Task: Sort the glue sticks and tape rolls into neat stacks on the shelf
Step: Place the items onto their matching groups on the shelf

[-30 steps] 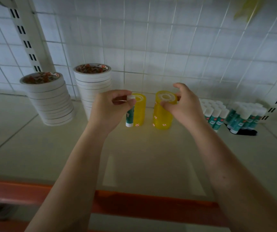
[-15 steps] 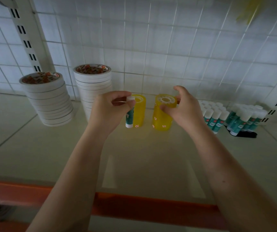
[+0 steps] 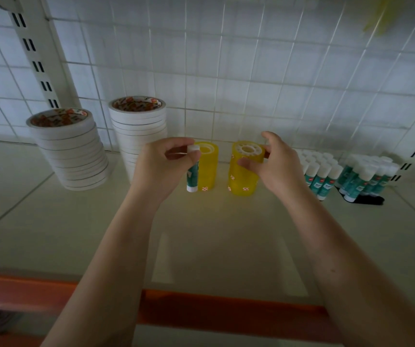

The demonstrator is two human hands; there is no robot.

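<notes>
- Little is changed since a second ago: the right hand [image 3: 279, 169] is set slightly lower, its fingers pinched on the right yellow translucent tape stack [image 3: 244, 171].
- A white-capped green glue stick [image 3: 192, 171] is held upright by the left hand [image 3: 161, 166], just beside the left yellow stack [image 3: 207, 169].
- The stack is best squared before release.
- Counted: two yellow stacks, two white tape-roll stacks [image 3: 71, 149], two glue-stick clusters [image 3: 321, 174].

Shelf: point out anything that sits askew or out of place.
The left stack of white tape rolls leans, its rolls stepped sideways, unlike the straight stack beside it. A green-and-white glue stick is held by the left hand among the yellow tape stacks, away from the other glue sticks.
</notes>
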